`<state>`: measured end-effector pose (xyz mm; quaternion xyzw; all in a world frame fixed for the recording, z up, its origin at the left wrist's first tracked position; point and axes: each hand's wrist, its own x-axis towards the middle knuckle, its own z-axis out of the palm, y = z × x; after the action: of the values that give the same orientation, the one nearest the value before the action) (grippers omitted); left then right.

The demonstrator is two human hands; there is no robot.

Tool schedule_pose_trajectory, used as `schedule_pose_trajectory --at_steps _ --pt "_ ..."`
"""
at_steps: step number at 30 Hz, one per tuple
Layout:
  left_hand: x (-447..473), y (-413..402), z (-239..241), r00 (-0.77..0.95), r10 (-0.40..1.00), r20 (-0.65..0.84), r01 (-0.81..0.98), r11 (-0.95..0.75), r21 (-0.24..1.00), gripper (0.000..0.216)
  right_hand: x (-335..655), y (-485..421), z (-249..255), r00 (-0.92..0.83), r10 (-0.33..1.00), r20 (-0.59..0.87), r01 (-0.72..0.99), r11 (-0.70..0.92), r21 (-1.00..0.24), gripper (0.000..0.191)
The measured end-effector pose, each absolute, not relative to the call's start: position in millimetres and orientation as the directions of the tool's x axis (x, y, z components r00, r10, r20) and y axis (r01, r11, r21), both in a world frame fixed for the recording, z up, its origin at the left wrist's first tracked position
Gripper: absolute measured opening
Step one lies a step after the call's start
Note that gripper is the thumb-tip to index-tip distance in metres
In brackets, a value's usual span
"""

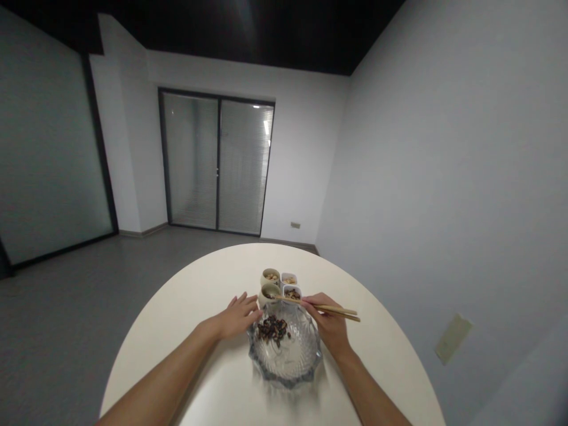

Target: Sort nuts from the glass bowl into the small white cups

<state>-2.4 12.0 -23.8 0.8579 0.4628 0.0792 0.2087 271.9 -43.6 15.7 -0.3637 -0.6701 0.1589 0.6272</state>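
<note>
My right hand [329,324] grips a pair of wooden chopsticks [339,310] above the right rim of a clear, scalloped glass bowl [306,368]. The chopstick tips reach into the near cup [265,300], a rounded greenish one just beyond the bowl. A heap of dark reddish-brown pieces [271,330], like beans or seeds, lies in the left part of the bowl. My left hand [239,316] rests with fingers spread at the bowl's left rim and holds nothing. What the chopstick tips touch is too small to make out.
Behind the near cup stands another greenish cup [270,276] with pale nuts. Beside them are a square white dish [289,278] with pale pieces and a second white dish [291,292] with brownish pieces. The round white table [186,307] sits near the right wall.
</note>
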Motion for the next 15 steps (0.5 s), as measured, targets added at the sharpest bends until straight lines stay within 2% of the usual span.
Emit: schedule_pose_trajectory --at_steps 11,15 --pt "-1.0 11.5 -23.6 0.550 0.832 -0.066 0.773 -0.478 0.418 0.058 276.0 -49.8 22.1 0.081 0.690 0.719 0.271 0.679 -0.682 0.009" --pt "-0.7 13.6 -25.8 0.553 0.832 -0.051 0.765 -0.483 0.426 0.058 271.4 -52.4 21.6 0.011 0.731 0.682 0.245 0.659 -0.711 0.011"
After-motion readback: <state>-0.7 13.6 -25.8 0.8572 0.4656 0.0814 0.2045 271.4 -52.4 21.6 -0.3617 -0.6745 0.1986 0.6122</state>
